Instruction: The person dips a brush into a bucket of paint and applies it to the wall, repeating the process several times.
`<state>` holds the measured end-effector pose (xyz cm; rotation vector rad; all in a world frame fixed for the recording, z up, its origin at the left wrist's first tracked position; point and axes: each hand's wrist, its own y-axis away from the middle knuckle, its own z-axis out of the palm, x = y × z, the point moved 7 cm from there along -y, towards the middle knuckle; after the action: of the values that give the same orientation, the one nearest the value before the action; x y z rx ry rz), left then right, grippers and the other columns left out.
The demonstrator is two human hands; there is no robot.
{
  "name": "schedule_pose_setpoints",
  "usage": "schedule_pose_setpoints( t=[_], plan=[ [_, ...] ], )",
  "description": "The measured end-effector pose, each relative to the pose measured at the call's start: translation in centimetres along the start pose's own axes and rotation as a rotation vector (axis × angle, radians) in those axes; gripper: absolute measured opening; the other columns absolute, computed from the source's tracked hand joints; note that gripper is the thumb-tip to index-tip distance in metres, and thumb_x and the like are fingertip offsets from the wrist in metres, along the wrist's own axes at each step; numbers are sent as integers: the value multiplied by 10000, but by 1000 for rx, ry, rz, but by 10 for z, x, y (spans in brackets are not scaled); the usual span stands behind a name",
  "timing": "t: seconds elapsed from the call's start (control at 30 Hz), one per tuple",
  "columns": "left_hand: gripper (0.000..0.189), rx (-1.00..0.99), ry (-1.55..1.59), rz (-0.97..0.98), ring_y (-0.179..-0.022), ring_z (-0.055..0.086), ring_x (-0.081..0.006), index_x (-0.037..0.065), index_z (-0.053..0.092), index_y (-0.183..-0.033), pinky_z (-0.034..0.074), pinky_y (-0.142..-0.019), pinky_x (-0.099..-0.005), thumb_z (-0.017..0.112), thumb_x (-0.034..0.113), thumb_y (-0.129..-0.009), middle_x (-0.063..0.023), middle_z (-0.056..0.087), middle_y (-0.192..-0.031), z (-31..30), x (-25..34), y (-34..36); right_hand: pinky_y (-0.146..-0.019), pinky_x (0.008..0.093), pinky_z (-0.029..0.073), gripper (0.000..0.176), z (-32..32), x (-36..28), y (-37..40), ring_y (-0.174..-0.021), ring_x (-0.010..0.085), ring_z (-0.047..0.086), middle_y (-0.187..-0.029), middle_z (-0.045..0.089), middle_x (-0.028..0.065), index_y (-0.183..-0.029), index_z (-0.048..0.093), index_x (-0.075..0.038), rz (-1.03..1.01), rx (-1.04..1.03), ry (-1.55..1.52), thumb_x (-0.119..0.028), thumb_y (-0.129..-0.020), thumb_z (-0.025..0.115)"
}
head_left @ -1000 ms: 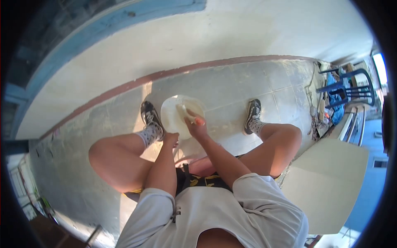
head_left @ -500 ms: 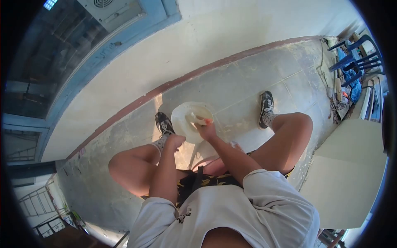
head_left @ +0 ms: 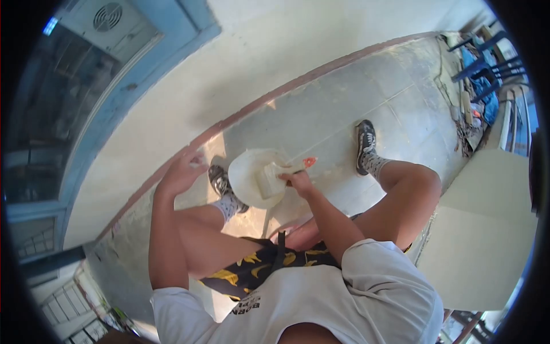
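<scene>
Closest in my feed, at the bottom of the frame, are the white shirt [head_left: 321, 298] and the banana-print shorts [head_left: 252, 264], with both bare knees rising above them. Just past the knees, at centre frame, the right hand [head_left: 299, 182] has its fingers wrapped tight round the handle of a wide brush [head_left: 269, 179]. The handle's orange tip points to the upper right, and the pale bristles lie inside the white bucket [head_left: 243, 172]. The bucket sits on the floor [head_left: 332, 114] between the feet, just beside the left shoe [head_left: 219, 180] and well apart from the right shoe [head_left: 364, 140]. Left of the bucket, the left hand [head_left: 182, 171] is raised with its fingers spread and empty, in front of the foot of the wall [head_left: 275, 46]. I cannot tell whether it touches. A large pale board [head_left: 487, 229] fills the right edge. Farther off, a blue window frame [head_left: 137, 74] crosses the upper left, and blue chairs [head_left: 487, 63] stand in the upper right corner.
</scene>
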<state>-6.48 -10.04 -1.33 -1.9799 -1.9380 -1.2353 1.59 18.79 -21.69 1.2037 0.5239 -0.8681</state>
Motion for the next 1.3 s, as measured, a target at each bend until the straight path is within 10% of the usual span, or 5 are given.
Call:
schedule_pose_setpoints(
  t=[0.23,0.67,1.3],
  plan=[
    [533,-202,-355,-207,-1028,572,-269,5,517,-1225,455,-881,-345,644,301,-801,-182,558,-1169,28,54,-53,-871,398,489,329,-73,-84,-50,-1020,263,586,-1116,588,119,-1137,509,53,-244,145,-939,-41,-829,579],
    [573,-378,-446,-313,-1086,562,-316,37,483,-1270,444,-915,-362,633,325,-797,-222,558,-1191,59,78,-109,-737,365,542,318,-203,-427,-137,-893,278,612,-1045,554,137,-1059,490,65,-940,424,-1125,-20,-792,640],
    [526,-374,-435,-250,-1083,562,-326,28,492,-1255,435,-923,-368,601,292,-813,-224,560,-1183,88,84,-157,-731,366,545,273,-206,-398,-190,-885,269,620,-1053,568,155,-1034,514,75,-963,621,-1013,22,-793,631]
  ],
)
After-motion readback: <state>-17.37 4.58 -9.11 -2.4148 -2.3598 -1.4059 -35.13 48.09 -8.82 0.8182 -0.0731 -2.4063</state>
